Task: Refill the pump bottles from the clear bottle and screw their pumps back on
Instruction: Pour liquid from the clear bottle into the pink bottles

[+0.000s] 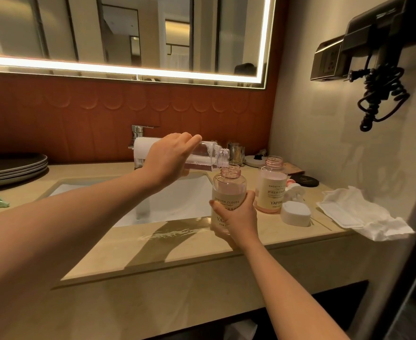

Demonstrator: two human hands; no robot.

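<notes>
Clear bottle (202,155), tipped, is gripped mid-body by left hand (167,160); pump bottle (227,192), at 5 o'clock, is clasped by right hand (236,217) at its label. Likely light, slippery.

Clear bottle (208,155) tipped over one open pink pump bottle (229,192); another (271,185) stands beside.

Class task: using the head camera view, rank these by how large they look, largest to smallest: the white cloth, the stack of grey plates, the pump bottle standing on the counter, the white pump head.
1. white cloth
2. stack of grey plates, though the frame edge cuts it off
3. standing pump bottle
4. white pump head
</notes>
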